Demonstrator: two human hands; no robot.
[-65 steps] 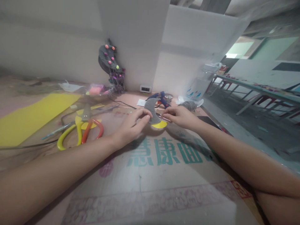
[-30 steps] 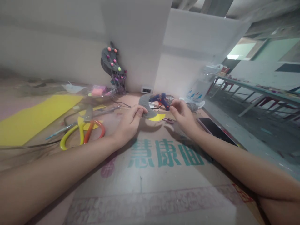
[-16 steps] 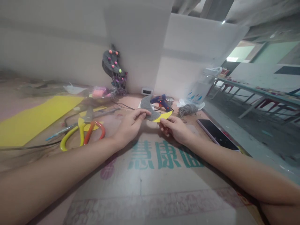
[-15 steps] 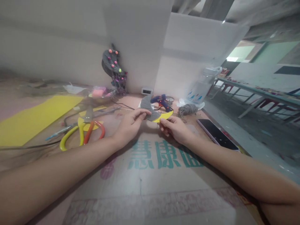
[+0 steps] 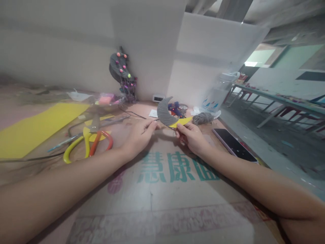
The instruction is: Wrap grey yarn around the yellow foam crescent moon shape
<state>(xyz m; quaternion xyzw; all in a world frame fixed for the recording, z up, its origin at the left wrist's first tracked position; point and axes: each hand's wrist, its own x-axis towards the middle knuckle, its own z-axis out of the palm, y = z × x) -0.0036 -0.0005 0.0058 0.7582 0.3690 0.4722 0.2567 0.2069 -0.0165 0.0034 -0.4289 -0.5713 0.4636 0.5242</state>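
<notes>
A crescent cut-out (image 5: 165,114), wound with grey yarn over most of its length and bare yellow at its right tip, stands tilted above the table. My right hand (image 5: 191,136) pinches it at the lower edge near the yellow tip. My left hand (image 5: 140,135) has its fingers drawn together just left of the crescent's base, pinching what may be the grey yarn end; this is too small to make out.
Yellow-and-orange scissors (image 5: 87,145) lie at the left on a yellow sheet (image 5: 33,127). A blue glue gun (image 5: 176,109), a grey yarn ball (image 5: 202,118) and a phone (image 5: 233,145) lie behind and right. A finished beaded crescent (image 5: 120,69) leans on the wall. Printed cardboard (image 5: 162,196) covers the table.
The crescent has been turned from lying low and flat to standing more upright, and my right hand has shifted its grip to the lower edge. My left hand has slid off it to the left.
</notes>
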